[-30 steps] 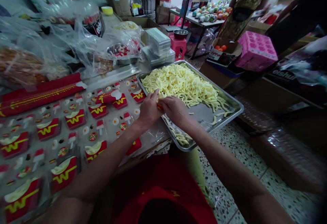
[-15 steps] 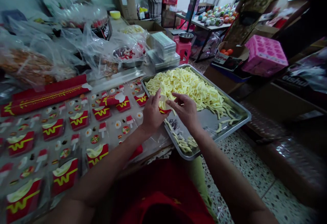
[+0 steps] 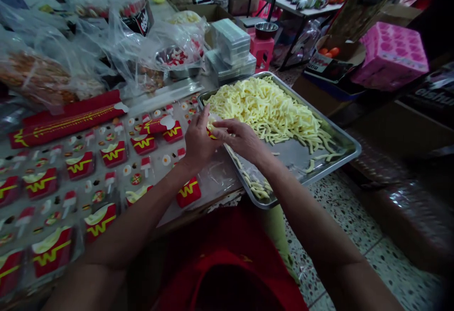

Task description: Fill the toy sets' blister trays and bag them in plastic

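My left hand (image 3: 199, 143) is closed around a small red-and-yellow fry carton (image 3: 212, 134), its forefinger pointing up. Pale yellow sticks like toy French fries show at the carton's mouth. From the other side, my right hand (image 3: 243, 142) reaches across and grips the carton's top, its fingers bent over the opening and partly hiding it. Just beyond both hands lies a heap of the same yellow fries (image 3: 273, 107) in a shallow metal tray (image 3: 349, 157). Loose fries are scattered along its near edge.
Rows of clear packs with red cartons (image 3: 113, 154) and small toy foods cover the table to the left. Long stacks of flat red cartons (image 3: 67, 119) lie behind them. Clear boxes (image 3: 230, 41), plastic bags (image 3: 42, 74) and a pink stool (image 3: 261, 48) stand farther back.
Both hands have shifted slightly left with the carton, and my right fingers now lie over its opening. The camera view has turned, so the tray sits farther right.
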Action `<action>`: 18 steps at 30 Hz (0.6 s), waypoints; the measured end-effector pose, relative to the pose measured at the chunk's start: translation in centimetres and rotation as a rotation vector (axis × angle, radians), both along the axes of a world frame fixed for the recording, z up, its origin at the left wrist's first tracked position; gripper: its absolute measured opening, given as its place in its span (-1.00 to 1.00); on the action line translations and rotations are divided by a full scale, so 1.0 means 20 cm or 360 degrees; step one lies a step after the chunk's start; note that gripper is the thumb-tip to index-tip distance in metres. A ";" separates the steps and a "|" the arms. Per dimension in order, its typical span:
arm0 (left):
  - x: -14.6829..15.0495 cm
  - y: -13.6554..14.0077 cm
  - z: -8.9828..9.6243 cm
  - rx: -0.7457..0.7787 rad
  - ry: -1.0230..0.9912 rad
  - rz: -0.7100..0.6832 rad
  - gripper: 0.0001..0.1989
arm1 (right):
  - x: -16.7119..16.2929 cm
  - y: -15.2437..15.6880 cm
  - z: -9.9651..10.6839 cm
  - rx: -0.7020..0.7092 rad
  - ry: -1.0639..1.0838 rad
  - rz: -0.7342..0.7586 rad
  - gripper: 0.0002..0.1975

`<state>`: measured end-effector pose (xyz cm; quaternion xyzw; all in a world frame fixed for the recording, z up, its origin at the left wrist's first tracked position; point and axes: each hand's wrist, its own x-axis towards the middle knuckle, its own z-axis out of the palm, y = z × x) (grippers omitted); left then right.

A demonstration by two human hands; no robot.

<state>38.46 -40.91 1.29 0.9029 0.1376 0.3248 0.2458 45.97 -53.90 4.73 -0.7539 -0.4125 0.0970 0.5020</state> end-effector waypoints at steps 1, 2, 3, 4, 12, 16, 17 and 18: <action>-0.02 0.02 0.00 -0.0001 0.0011 0.0010 -0.18 | -0.03 0.01 -0.01 0.0003 0.0061 0.0046 -0.76; -0.04 0.03 0.01 -0.0005 0.0036 0.0012 -0.18 | -0.05 0.02 -0.03 -0.0001 0.0120 0.0048 -0.73; -0.07 0.04 0.01 -0.0014 0.0071 -0.0002 -0.15 | -0.06 0.02 -0.05 -0.0016 0.0185 0.0030 -0.73; -0.10 0.04 0.02 -0.0030 0.0124 -0.0047 -0.10 | -0.06 0.01 -0.07 -0.0044 0.0263 0.0024 -0.73; -0.52 -0.08 0.02 -0.0017 0.0610 -0.0053 0.32 | 0.09 -0.09 -0.01 -0.0725 -0.0053 0.0651 -0.83; -0.60 -0.23 -0.08 0.0116 0.0871 0.0018 0.28 | -0.01 -0.05 0.00 -0.1048 -0.0649 0.0944 -0.76; -0.59 -0.24 -0.10 0.0133 0.0907 0.0012 0.23 | -0.04 -0.05 -0.01 -0.1080 -0.0797 0.0967 -0.77; -0.59 -0.24 -0.11 0.0146 0.0929 -0.0002 0.18 | -0.07 -0.05 -0.03 -0.1088 -0.0947 0.0965 -0.78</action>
